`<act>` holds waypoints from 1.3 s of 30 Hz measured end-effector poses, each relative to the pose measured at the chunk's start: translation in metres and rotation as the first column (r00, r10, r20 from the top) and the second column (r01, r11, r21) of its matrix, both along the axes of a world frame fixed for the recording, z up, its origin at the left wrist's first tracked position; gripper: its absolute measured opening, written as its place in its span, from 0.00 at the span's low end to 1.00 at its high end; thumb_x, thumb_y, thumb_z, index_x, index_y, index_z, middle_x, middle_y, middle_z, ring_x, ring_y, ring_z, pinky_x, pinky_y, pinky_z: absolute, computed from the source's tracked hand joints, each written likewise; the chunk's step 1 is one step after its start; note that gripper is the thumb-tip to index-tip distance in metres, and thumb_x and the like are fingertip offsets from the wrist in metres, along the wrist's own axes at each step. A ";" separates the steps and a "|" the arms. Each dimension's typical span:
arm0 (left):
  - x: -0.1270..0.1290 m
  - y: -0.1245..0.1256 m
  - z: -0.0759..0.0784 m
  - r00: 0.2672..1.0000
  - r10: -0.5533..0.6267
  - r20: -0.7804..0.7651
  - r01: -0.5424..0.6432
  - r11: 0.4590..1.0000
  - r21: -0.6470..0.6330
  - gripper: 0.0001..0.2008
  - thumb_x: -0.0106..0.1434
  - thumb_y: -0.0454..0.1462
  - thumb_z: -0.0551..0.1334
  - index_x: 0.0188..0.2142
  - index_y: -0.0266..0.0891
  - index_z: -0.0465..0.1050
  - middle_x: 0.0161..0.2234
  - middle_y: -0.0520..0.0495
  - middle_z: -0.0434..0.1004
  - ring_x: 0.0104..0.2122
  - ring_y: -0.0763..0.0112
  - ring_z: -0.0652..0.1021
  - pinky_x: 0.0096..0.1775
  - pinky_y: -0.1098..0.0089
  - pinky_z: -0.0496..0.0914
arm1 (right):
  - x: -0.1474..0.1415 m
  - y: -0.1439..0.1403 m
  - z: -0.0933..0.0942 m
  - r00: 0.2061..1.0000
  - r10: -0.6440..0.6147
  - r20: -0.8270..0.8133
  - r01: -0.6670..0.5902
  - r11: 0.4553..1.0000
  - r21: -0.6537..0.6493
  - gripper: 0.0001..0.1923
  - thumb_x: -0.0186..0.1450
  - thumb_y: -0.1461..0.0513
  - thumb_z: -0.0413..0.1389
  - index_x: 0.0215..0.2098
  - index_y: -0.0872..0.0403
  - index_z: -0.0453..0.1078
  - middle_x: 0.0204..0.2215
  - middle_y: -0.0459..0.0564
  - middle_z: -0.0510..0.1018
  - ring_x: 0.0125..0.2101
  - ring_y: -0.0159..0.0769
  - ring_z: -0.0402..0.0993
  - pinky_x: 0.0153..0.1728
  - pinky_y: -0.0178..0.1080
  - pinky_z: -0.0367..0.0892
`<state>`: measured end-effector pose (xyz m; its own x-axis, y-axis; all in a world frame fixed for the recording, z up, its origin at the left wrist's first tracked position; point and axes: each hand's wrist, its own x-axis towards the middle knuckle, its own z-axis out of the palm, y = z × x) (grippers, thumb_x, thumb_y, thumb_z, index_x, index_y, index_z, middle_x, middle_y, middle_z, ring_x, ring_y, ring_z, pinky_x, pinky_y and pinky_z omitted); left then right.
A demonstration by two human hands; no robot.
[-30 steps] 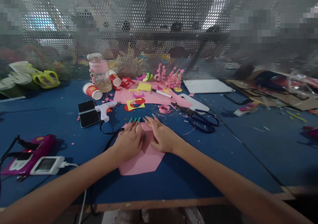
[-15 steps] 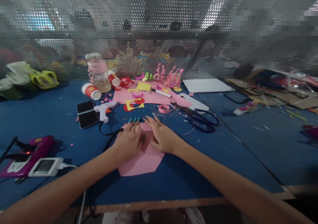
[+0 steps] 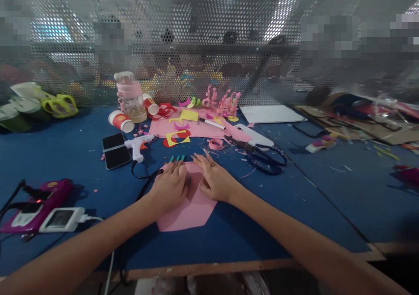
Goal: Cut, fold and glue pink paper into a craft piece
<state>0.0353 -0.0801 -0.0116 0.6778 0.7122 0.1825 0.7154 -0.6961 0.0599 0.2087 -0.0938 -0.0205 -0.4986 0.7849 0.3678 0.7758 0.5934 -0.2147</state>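
A sheet of pink paper [image 3: 186,218] with angled corners lies on the blue tabletop before me. My left hand [image 3: 172,183] rests on its left part, fingers stretched toward the far edge, teal nails showing. Over the right part lies my right hand [image 3: 216,179], its fingers extended and touching the paper's far edge, thumb bent inward. Both palms face down, with a strip of paper visible between them. Beyond the hands are a coil of pink paper strip [image 3: 216,144] and dark blue-handled scissors [image 3: 266,159].
A white glue gun [image 3: 137,149] lies beside a dark phone-like device [image 3: 117,151]. Paper cups [image 3: 121,121] and a clear bottle [image 3: 132,98] stand behind. A purple power strip [image 3: 46,199] is at left. Pink paper strip shapes [image 3: 229,103] stand near the perforated screen [image 3: 209,46].
Both hands keep nearly the same place on the pink paper. The view has shifted very slightly.
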 end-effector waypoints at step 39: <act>-0.004 0.001 -0.014 0.998 -0.057 -0.012 0.057 0.998 -0.010 0.18 0.53 0.35 0.52 0.43 0.32 0.69 0.42 0.37 0.74 0.47 0.50 0.69 0.49 0.51 0.59 | -0.097 0.032 0.049 0.903 -0.358 -0.237 0.363 0.931 -0.023 0.14 0.55 0.60 0.49 0.38 0.60 0.62 0.36 0.63 0.70 0.40 0.50 0.65 0.40 0.51 0.64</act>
